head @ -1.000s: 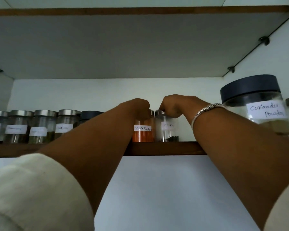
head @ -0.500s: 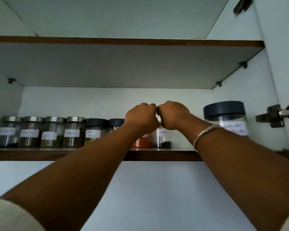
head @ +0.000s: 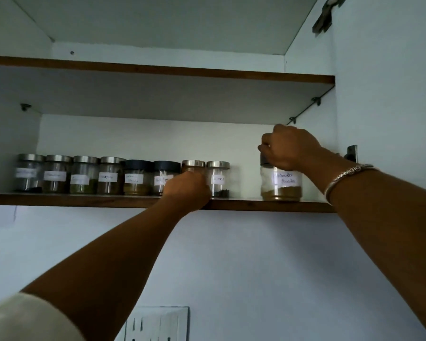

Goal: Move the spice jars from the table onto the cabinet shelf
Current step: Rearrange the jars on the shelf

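row of jars (head: pixel 110 177) on lower shelf (head: pixel 256 206), eight side by side, running from left wall to about middle. cloves jar (head: pixel 218 178) at right end of row. seventh jar (head: pixel 193 164) just left of it, left hand (head: pixel 187 190) in front, wrapped round its lower part. then gap, coriander powder jar (head: pixel 280 187) alone further right, near right wall. right hand (head: pixel 290 148) on top of it, gripping lid. upper shelf (head: pixel 158 70) overhead. wall socket (head: pixel 158 323) well below lower shelf.
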Available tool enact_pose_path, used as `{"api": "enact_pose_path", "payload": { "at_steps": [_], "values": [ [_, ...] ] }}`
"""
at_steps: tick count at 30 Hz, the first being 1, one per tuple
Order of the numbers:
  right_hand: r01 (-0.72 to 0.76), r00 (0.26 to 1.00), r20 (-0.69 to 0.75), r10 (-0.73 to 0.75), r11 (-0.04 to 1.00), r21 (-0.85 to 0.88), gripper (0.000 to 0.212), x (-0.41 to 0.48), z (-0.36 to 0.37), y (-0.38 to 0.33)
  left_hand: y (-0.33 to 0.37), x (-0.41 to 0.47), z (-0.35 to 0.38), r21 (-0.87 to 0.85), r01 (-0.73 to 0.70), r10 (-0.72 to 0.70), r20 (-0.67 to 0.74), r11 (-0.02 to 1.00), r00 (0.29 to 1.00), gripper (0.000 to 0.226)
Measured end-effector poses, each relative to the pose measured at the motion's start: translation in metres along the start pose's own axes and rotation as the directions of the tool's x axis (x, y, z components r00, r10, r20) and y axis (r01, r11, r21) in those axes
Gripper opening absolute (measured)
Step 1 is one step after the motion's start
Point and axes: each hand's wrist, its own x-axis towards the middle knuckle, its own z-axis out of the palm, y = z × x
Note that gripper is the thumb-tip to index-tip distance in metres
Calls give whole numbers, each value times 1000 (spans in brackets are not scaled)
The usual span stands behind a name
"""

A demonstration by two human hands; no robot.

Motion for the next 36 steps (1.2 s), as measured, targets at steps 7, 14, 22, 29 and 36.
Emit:
{"api": "enact_pose_path", "payload": {
  "at_steps": [7, 14, 22, 29, 36],
  "values": [
    [-54, 998, -29, 58, 990, 128, 30, -20, 7, 12, -4, -14, 5, 146, -30, 57, -184, 989, 981, 26],
    [-46, 999, 30, 43, 992, 121, 30, -1, 27, -4, -10, -18, 22, 101, -36, 68, -330, 994, 942, 32],
    [-79, 982, 175, 67, 995, 67, 33, 38, 63, -20, -10, -23, 30, 87, -3, 45, -477, 996, 878, 29],
    [-108, 962, 256, 91, 993, 53, 33, 77, 104, -28, -9, -21, 31, 75, -32, 67, -536, 997, 842, 26],
    [-132, 936, 338, 97, 988, 82, 37, 96, 123, -25, -8, -22, 29, 83, -23, 66, -570, 996, 819, 31]
  ]
}}
